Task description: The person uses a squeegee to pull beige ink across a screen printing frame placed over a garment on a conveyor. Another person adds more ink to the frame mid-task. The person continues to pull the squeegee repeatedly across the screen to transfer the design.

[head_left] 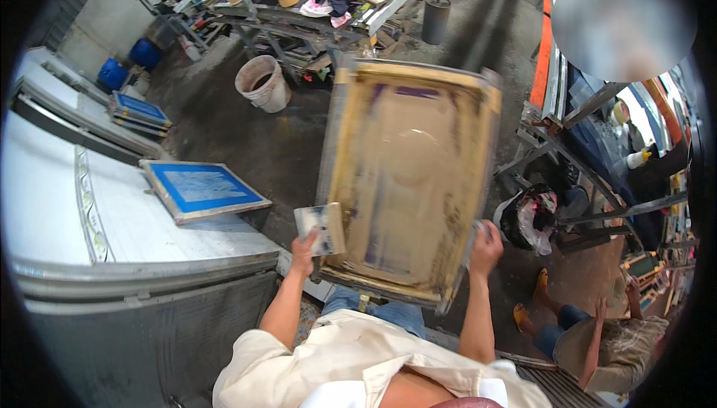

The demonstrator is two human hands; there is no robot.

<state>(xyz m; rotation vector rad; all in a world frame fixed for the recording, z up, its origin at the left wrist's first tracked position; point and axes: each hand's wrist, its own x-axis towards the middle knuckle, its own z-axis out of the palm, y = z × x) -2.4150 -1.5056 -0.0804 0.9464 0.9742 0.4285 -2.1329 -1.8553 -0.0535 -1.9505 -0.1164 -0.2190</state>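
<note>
A large screen frame with yellowish edges, a tan coated middle and purple marks is held upright or tilted in front of my body, slightly blurred. My right hand grips its right edge, low down. My left hand is closed on a pale rectangular piece at the frame's lower left edge; I cannot tell whether it grips the frame as well.
A white surface at left bears a blue screen. Ahead stand a bucket, a cluttered metal table and a dark cylinder. Metal racks line the right, with a bagged bin and another person.
</note>
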